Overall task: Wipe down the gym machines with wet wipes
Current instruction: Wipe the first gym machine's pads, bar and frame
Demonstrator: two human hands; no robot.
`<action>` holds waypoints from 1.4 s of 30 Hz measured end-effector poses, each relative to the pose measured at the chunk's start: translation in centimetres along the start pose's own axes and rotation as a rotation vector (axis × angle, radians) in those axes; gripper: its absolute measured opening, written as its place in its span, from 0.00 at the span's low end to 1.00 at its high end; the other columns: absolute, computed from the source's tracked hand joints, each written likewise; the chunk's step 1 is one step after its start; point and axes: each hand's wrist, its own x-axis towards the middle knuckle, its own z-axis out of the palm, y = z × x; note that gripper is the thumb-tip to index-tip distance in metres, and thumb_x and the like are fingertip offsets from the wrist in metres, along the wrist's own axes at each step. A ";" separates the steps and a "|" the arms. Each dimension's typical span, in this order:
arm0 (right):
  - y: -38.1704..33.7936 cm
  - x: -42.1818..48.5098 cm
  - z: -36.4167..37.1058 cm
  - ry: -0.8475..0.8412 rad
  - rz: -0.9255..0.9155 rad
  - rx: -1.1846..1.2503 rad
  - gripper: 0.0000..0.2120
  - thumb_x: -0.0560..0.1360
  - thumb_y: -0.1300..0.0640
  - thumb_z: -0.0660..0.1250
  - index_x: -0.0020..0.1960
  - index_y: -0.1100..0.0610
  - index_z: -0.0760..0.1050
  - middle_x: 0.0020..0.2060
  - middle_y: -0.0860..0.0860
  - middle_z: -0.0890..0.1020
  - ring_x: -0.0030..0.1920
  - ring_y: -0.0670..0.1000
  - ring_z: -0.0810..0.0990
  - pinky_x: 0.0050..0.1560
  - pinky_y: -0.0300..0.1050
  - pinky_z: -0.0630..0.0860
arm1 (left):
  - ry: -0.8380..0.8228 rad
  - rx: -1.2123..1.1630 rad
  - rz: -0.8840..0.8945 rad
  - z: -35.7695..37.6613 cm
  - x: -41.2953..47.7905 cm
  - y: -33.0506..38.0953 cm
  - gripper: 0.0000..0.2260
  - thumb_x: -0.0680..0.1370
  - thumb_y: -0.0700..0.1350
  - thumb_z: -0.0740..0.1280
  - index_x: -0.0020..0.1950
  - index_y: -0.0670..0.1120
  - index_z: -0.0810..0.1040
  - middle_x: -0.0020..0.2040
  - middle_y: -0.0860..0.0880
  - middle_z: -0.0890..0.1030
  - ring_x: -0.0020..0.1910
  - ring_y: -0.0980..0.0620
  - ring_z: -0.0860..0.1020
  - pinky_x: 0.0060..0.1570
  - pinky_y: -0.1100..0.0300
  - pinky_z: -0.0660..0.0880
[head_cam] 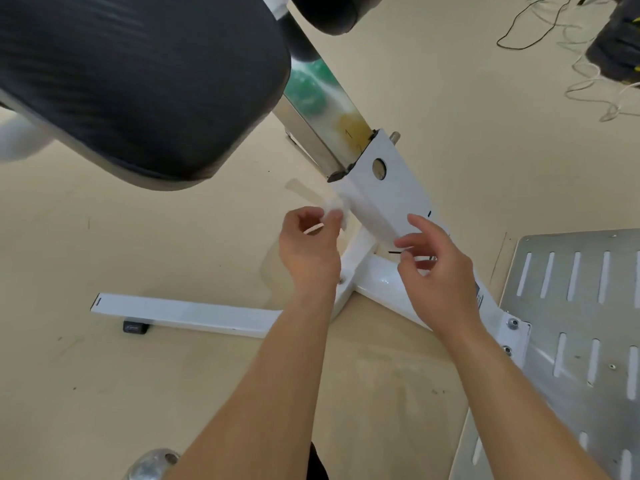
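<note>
Reaching out from the near edge, both my forearms run past a rounded chrome knob [152,464] at my near left and a slotted metal footplate [581,306] on my right. A white base crossbar [187,313] lies on the tan floor [104,393] to the left, with a small black rubber foot [135,327] under it. My left hand [310,251] pinches a crumpled white wet wipe [334,206] between thumb and fingers, and the wipe sits right against the left edge of the white post sleeve [384,195]. My right hand [438,271] holds nothing, its fingers loose and spread over the sleeve's lower end; I cannot tell whether they touch it. Farther up, a chrome inner post [322,133] slides out of the sleeve toward the black seat pad [138,81]. Loose cables [554,29] trail across the far right floor.
</note>
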 end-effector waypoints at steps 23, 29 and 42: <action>2.2 1.0 -0.5 -0.049 0.012 -0.205 0.20 0.78 0.59 0.63 0.69 0.50 0.73 0.50 0.39 0.79 0.48 0.40 0.78 0.54 0.50 0.79 | -0.056 0.184 0.171 2.7 0.1 -1.2 0.05 0.76 0.47 0.75 0.47 0.46 0.85 0.42 0.56 0.85 0.39 0.62 0.81 0.42 0.73 0.74; 2.5 0.8 -1.4 -0.064 0.028 -0.224 0.19 0.79 0.57 0.63 0.70 0.51 0.73 0.48 0.38 0.78 0.46 0.36 0.76 0.52 0.47 0.78 | 0.090 0.092 0.256 2.2 1.1 0.9 0.01 0.77 0.44 0.73 0.45 0.48 0.85 0.42 0.56 0.85 0.39 0.65 0.81 0.44 0.72 0.75; 4.6 0.1 -2.5 -0.187 0.050 -0.454 0.19 0.80 0.56 0.60 0.70 0.50 0.71 0.57 0.44 0.78 0.52 0.48 0.78 0.54 0.52 0.77 | -0.118 0.277 0.165 4.3 -2.3 -3.7 0.04 0.78 0.46 0.73 0.44 0.48 0.82 0.39 0.58 0.82 0.39 0.63 0.79 0.42 0.73 0.72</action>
